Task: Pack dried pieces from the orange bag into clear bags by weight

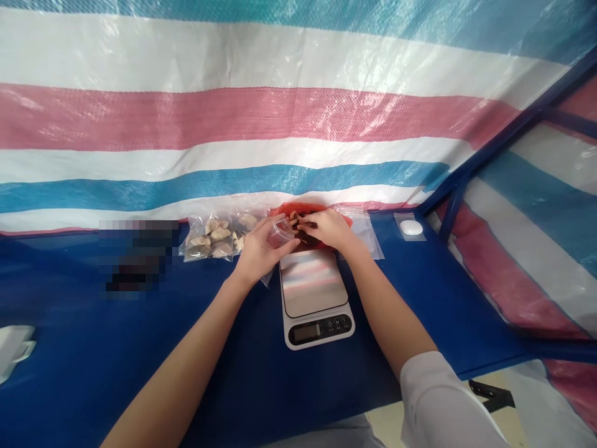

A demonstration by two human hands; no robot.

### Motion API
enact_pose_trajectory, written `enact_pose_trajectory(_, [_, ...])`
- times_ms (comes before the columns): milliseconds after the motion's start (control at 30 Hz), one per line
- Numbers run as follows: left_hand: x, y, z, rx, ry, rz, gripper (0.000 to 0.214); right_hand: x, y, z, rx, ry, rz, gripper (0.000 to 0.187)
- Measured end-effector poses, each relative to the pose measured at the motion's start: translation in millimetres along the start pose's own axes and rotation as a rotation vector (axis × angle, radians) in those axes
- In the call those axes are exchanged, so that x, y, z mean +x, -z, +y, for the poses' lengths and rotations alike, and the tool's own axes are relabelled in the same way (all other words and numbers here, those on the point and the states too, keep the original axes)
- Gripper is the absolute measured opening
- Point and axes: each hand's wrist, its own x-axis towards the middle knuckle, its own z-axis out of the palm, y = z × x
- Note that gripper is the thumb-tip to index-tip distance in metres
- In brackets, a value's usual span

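My left hand (262, 247) is closed on a clear plastic bag (282, 229), whose mouth faces right. Close beside it, the fingers of my right hand (327, 227) pinch small brown dried pieces (301, 221) near that mouth. Both hands are over a red plastic bag (303, 207) with more dark brown pieces inside; my fingers hide part of its contents. Just in front of the red bag lies a white kitchen scale (319, 341) with a shiny metal plate (313, 283). Nothing rests on the plate, and no digits are readable on its display.
Clear bags of pale, chunky pieces (209, 236) lie left of my left hand. Flat clear bags (370, 236) are on the right, then a white round object (411, 228) on clear plastic. A white object (16, 348) sits at the left edge of the blue table (242, 386). Striped sheeting (233, 118) hangs behind.
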Motion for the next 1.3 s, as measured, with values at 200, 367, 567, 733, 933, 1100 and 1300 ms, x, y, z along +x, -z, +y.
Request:
enact_pose_trajectory(200, [0,0.8,2,-0.044,-0.019,-0.014,0.056,-8,22,-3,0.454,0.029,0.05,0.017])
enact_pose_trajectory(367, [0,-0.6,8,-0.086,-0.033,-0.035,0.056,-16,39,-10,0.758,0.043,0.077,0.015])
enact_pose_trajectory(567, [0,-2.8,16,-0.167,-0.069,-0.072,0.048,-20,47,-32,0.627,0.118,-0.021,0.014])
enact_pose_trajectory(733, [1,-2.9,17,-0.197,-0.088,-0.089,0.048,-18,44,-43,0.379,0.225,-0.038,0.02])
enact_pose_trajectory(933, [2,-1.4,17,-0.222,-0.058,-0.1,0.061,-16,43,-43,0.369,0.245,-0.056,0.022])
enact_pose_trajectory(1100, [2,-1.8,13,-0.274,0.003,-0.16,0.081,-17,43,-41,0.423,0.214,-0.076,0.021])
enact_pose_trajectory(1300, [2,3.1,7,-0.217,0.039,-0.081,0.068,-19,50,-19,0.561,0.199,-0.011,0.022])
